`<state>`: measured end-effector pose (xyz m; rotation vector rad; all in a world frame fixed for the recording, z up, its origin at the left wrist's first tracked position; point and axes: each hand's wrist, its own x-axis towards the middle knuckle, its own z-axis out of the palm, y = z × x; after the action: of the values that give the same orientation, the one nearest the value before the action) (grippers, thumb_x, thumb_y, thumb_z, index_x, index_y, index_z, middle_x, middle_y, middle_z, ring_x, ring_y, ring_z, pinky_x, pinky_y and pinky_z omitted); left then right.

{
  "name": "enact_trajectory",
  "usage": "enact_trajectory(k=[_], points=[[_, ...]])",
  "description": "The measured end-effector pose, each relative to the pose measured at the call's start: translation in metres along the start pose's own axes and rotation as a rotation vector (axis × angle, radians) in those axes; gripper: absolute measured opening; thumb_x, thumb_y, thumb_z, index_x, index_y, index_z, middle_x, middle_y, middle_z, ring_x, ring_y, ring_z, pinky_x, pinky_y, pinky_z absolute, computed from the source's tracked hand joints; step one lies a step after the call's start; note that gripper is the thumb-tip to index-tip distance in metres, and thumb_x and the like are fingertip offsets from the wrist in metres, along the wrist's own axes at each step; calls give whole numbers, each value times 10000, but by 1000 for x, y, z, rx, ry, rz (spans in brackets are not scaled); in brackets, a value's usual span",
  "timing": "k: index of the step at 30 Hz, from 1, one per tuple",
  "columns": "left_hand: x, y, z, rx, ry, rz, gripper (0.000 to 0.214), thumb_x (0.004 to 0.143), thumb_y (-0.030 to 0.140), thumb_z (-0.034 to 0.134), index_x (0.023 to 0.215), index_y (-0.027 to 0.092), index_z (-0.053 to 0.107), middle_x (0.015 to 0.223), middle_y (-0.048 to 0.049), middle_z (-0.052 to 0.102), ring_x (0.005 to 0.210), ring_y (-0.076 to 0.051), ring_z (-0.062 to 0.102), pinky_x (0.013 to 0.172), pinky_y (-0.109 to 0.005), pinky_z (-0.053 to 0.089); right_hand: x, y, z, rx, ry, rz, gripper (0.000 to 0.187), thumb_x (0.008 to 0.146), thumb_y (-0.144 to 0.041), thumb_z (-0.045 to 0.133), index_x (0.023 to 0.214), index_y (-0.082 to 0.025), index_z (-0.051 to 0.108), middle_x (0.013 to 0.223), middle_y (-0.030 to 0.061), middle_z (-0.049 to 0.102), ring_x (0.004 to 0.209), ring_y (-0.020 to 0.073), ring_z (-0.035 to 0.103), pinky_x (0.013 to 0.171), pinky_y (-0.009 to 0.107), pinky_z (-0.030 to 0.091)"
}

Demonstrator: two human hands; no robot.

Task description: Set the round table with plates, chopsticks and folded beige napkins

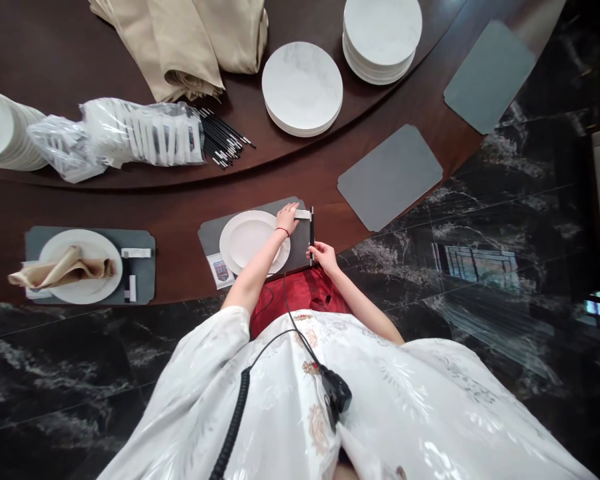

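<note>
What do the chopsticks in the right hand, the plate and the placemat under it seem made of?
Chopsticks: perhaps lacquered wood or plastic, black with silvery, metal-looking ends. Plate: likely glazed ceramic, judging by its smooth white sheen. Placemat: possibly faux leather or vinyl; it looks flat, matte and grey.

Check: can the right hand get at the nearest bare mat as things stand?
Probably yes: the mat lies just forward and right of the right hand, with nothing visible between them, though its fingers seem to be pinching the chopsticks.
</note>
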<state>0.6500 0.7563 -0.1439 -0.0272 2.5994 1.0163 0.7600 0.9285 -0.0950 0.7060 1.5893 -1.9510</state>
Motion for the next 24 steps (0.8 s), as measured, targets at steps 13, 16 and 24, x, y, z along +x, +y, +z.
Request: enact_trajectory(k=[13, 16, 24], points=[[-10, -39, -2, 143, -30, 3, 411, 864, 186, 584, 1269, 202, 656, 1308, -167, 603, 1264, -351, 453, 1061, -468, 294, -16, 14, -16, -4, 64, 6, 535, 552, -504, 861, 914, -153, 683, 745, 15, 694, 686, 161, 695, 674, 291, 596], [-12, -37, -4, 78, -7, 15, 462, 858, 186, 598, 1319, 179, 623, 1332, -182, 588, 1297, -360, 440, 1104, -489, 259, -19, 17, -16, -28, 47, -9, 538, 564, -519, 851, 924, -155, 688, 738, 19, 695, 684, 163, 693, 668, 289, 591], [-68, 22, -5, -405, -65, 162, 340, 961, 360, 477, 1135, 162, 693, 1119, -118, 705, 1055, -242, 635, 984, -352, 455, -17, 19, -8, -131, 17, -52, 563, 600, -557, 822, 965, -139, 728, 838, 62, 738, 702, 161, 677, 670, 276, 565]])
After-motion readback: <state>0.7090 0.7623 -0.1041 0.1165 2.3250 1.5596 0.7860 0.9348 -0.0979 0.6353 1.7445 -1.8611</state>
